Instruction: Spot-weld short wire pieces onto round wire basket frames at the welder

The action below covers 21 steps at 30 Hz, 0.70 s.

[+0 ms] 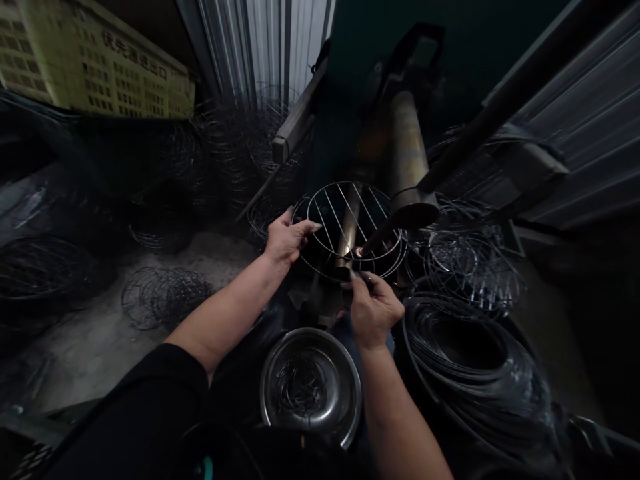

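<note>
A round wire rack, with parallel bars across a ring and a second ring beneath, sits at the metal rods of a machine. My left hand pinches its left rim between thumb and fingers. At the front rim, the fingers of my right hand are closed on the rack's edge; whether they also hold a small wire piece I cannot tell. A dark slanting rod touches the rack near my right fingertips, where a small reddish glow shows. A brass-coloured cylinder shows beneath the bars.
Below my hands stands a steel bowl holding short bent wires. Coiled wire lies at the right. Wire rings are piled on the floor at the left. A yellow crate and a wooden bar stand farther back.
</note>
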Each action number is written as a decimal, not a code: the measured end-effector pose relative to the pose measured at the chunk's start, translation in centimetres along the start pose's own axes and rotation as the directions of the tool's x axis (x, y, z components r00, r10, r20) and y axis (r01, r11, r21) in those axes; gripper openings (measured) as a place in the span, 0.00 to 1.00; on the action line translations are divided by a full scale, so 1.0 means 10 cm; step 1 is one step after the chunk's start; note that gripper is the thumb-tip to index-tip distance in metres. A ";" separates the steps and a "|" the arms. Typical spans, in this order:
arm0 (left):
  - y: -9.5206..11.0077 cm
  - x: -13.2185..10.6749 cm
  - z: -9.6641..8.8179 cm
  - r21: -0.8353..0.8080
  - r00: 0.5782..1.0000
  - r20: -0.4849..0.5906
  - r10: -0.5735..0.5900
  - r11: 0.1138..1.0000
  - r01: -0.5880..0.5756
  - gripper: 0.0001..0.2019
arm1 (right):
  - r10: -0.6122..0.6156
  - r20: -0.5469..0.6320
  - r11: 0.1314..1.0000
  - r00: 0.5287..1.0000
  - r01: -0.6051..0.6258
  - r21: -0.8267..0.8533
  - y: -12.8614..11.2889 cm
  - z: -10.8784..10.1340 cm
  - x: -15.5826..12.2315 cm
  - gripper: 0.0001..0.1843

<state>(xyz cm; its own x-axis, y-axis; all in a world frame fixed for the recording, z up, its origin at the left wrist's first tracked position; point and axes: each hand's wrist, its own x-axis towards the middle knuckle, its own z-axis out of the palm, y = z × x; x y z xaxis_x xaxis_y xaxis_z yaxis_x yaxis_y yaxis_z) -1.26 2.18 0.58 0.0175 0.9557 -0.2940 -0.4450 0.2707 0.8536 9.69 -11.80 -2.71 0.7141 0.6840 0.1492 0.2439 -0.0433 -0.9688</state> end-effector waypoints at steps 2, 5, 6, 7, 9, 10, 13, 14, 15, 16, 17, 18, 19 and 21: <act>0.00 0.02 0.01 0.001 1.000 -0.006 -0.007 1.000 0.007 0.40 | -0.027 -0.047 1.000 0.999 0.026 -0.007 -0.02 0.01 0.03 0.14; 0.00 0.04 0.04 0.009 1.000 -0.023 -0.021 1.000 0.021 0.43 | -0.045 -0.074 0.999 0.996 0.047 0.014 -0.04 0.02 0.07 0.13; 0.00 0.04 0.05 0.013 0.999 -0.031 -0.028 0.999 0.029 0.44 | -0.046 -0.072 0.998 0.996 0.048 0.028 -0.04 0.02 0.08 0.12; 0.00 0.04 0.06 0.017 0.999 -0.037 -0.038 0.999 0.039 0.46 | -0.047 -0.068 0.998 0.997 0.050 0.040 -0.04 0.02 0.09 0.12; 0.01 0.04 0.07 0.024 0.997 -0.043 -0.058 0.998 0.060 0.48 | -0.051 -0.055 0.997 0.997 0.054 0.049 -0.04 0.02 0.10 0.11; 0.02 0.04 0.07 0.027 0.997 -0.046 -0.064 0.998 0.065 0.49 | -0.055 -0.049 0.997 0.997 0.057 0.043 -0.04 0.01 0.11 0.11; 0.01 0.05 0.07 0.032 0.997 -0.053 -0.056 0.998 0.058 0.50 | -0.059 -0.047 0.998 0.997 0.061 0.030 -0.04 0.01 0.11 0.11; 0.01 0.06 0.06 0.036 0.997 -0.051 -0.050 0.998 0.052 0.50 | -0.054 -0.046 0.998 0.998 0.055 0.031 -0.05 0.02 0.11 0.11; 0.00 0.06 0.06 0.042 0.998 -0.046 -0.047 0.998 0.049 0.49 | -0.042 -0.048 0.998 0.998 0.044 0.041 -0.06 0.03 0.11 0.12; -0.01 0.06 0.06 0.048 0.998 -0.039 -0.047 0.998 0.049 0.48 | -0.024 -0.047 0.998 0.999 0.027 0.060 -0.07 0.05 0.11 0.12; -0.01 0.06 0.05 0.055 0.998 -0.030 -0.049 0.997 0.051 0.46 | -0.003 -0.045 0.996 0.999 0.007 0.084 -0.09 0.07 0.11 0.13; -0.02 0.05 0.04 0.059 0.998 -0.027 -0.052 0.997 0.053 0.44 | 0.018 -0.037 0.994 0.999 -0.014 0.110 -0.10 0.07 0.10 0.14; -0.02 0.04 0.04 0.062 0.998 -0.026 -0.058 0.996 0.059 0.43 | 0.034 -0.022 0.991 0.999 -0.031 0.133 -0.10 0.06 0.09 0.15; -0.01 0.02 0.01 0.083 0.996 -0.032 -0.080 0.993 0.082 0.42 | 0.028 -0.012 0.990 1.000 -0.026 0.141 -0.07 -0.06 0.05 0.18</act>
<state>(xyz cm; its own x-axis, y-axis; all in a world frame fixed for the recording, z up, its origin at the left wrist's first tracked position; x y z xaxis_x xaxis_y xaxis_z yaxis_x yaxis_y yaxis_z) -1.14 2.39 0.48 0.0245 0.9269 -0.3744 -0.3659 0.3569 0.8595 10.23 -11.83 -1.81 0.7285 0.6737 0.1244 0.1302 0.0421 -0.9906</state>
